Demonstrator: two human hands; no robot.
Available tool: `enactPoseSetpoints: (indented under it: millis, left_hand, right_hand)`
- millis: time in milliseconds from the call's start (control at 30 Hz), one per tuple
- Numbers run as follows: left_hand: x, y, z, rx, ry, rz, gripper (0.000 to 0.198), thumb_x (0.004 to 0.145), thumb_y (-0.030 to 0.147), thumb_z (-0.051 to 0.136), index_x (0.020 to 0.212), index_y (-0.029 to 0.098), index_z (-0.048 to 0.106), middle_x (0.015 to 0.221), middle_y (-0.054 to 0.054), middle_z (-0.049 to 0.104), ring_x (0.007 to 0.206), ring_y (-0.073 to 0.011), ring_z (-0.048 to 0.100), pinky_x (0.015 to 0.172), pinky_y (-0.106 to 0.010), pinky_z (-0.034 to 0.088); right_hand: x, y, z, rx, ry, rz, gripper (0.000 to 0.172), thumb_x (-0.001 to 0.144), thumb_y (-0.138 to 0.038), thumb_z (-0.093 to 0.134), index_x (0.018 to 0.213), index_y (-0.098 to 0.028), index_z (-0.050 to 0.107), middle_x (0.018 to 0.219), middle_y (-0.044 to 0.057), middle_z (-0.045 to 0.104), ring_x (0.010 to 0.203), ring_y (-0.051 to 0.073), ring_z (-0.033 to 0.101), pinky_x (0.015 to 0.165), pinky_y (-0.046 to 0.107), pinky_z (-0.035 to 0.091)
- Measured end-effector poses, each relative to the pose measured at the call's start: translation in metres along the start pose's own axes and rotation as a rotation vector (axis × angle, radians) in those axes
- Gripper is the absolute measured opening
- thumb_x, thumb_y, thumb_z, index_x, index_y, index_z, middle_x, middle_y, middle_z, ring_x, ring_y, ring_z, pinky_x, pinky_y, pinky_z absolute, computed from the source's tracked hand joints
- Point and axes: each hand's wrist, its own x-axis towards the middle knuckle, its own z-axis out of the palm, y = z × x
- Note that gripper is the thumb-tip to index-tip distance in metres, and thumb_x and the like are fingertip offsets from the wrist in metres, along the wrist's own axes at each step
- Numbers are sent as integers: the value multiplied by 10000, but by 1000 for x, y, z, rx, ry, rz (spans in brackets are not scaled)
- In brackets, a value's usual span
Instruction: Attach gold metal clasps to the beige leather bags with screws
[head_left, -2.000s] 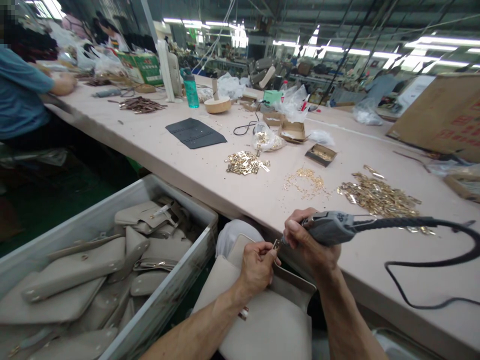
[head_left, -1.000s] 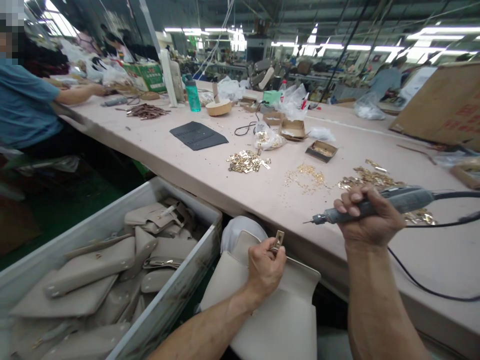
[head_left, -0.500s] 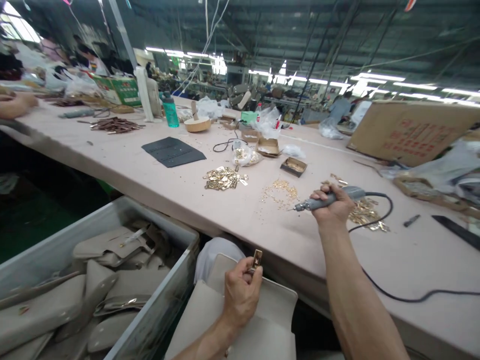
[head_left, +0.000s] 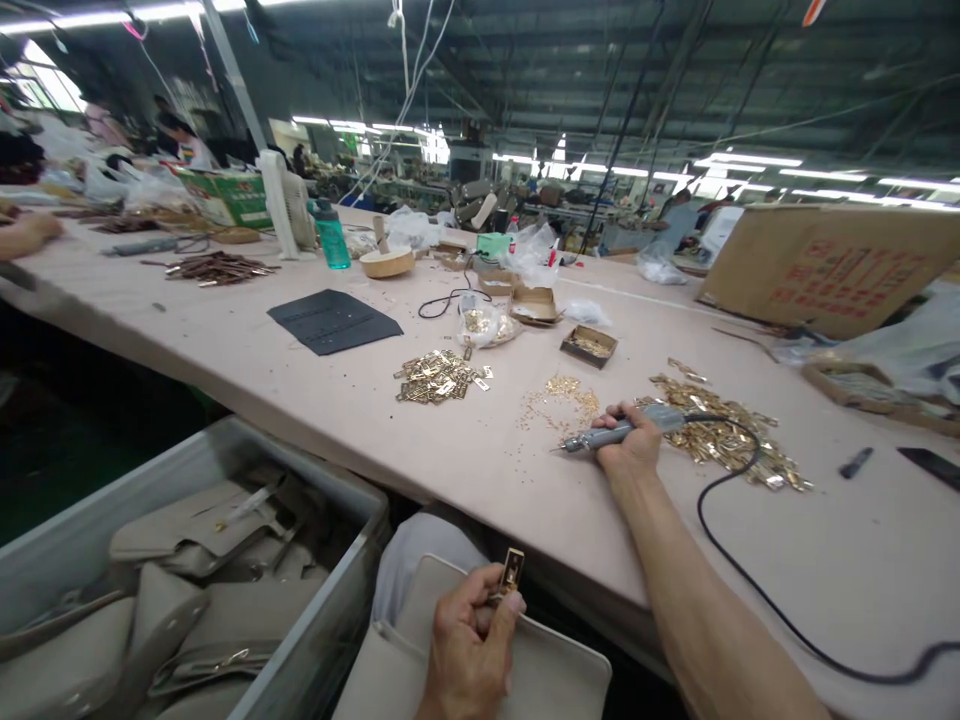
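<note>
My right hand (head_left: 631, 440) is wrapped round a grey electric screwdriver (head_left: 611, 432), low over the table, its bit pointing left near a scatter of tiny gold screws (head_left: 562, 402). In my left hand (head_left: 476, 635), a small gold metal clasp (head_left: 512, 571) is pinched between thumb and fingers. That hand is above a beige bag piece (head_left: 559, 660) on my lap; whether the clasp is joined to the flap is hidden. Behind the screwdriver lies a heap of gold metal parts (head_left: 720, 440), and left of the screws a pile of gold frame-shaped plates (head_left: 439, 377).
A grey bin (head_left: 315, 610) of beige bags stands at my left. On the table are a black sheet (head_left: 335, 320), a small open box (head_left: 589, 346), a teal bottle (head_left: 331, 238) and a large carton (head_left: 817, 265). The screwdriver's black cord (head_left: 780, 590) trails right. Another person's hand (head_left: 30, 235) rests at far left.
My right hand has brought the screwdriver left and down, closer to the tabletop. My left hand, still pinching the clasp, appears slightly lower as the view has shifted.
</note>
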Motion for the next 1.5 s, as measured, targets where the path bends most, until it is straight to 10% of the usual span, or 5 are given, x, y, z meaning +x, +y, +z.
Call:
enactPoseSetpoints:
  millis: [1500]
  left_hand:
    - [0,-13,-2,54,7,-21,498,911,593,654,1083,126,682,696,-48,662,310,-32,406,303,-136,227]
  right_hand:
    - [-9,3,16,-80,-6,-74,143,733,-178,657,750,-178,515,689,-22,538,482,83,443,460,228,470]
